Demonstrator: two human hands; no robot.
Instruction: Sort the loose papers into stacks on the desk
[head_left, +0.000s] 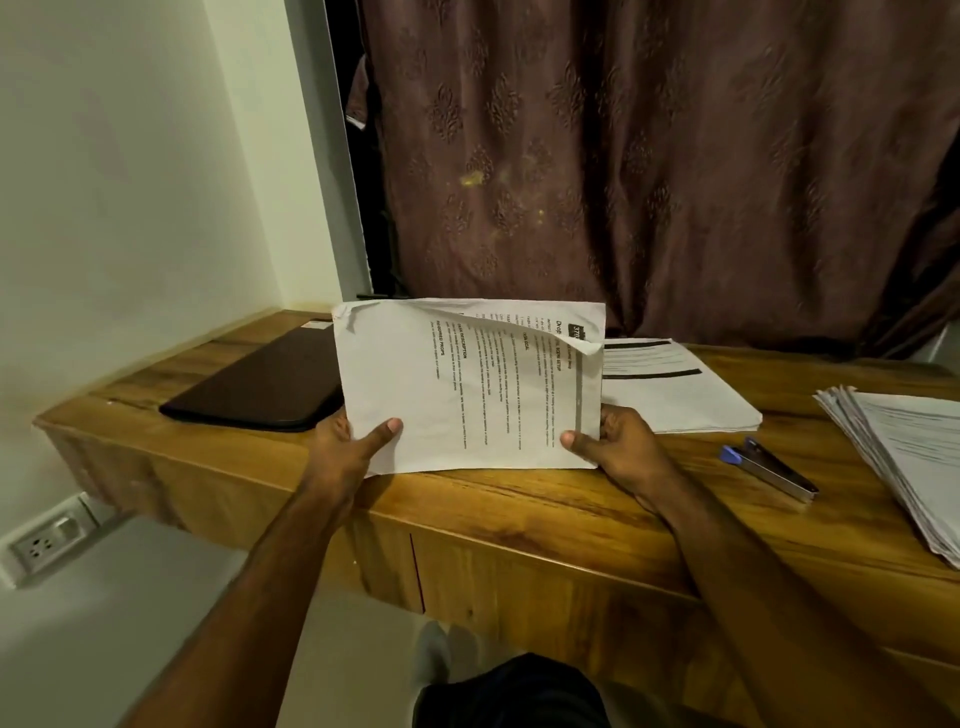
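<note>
Sorting step under way: left hand (345, 441) and right hand (618, 444) each pinch a bottom corner of a printed sheaf (467, 384), thumbs on front, held upright over the wooden desk (519, 499), top corner curling. Next move likely calls for choosing between the flat stack (675, 395) behind and the fanned pile (904, 457) at right, then laying it square.

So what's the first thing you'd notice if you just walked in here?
The bundle of papers held up over the desk, gripped by the left hand and the right hand, its top corner curling. A stapler lies right of it, and a dark laptop lies left.
</note>
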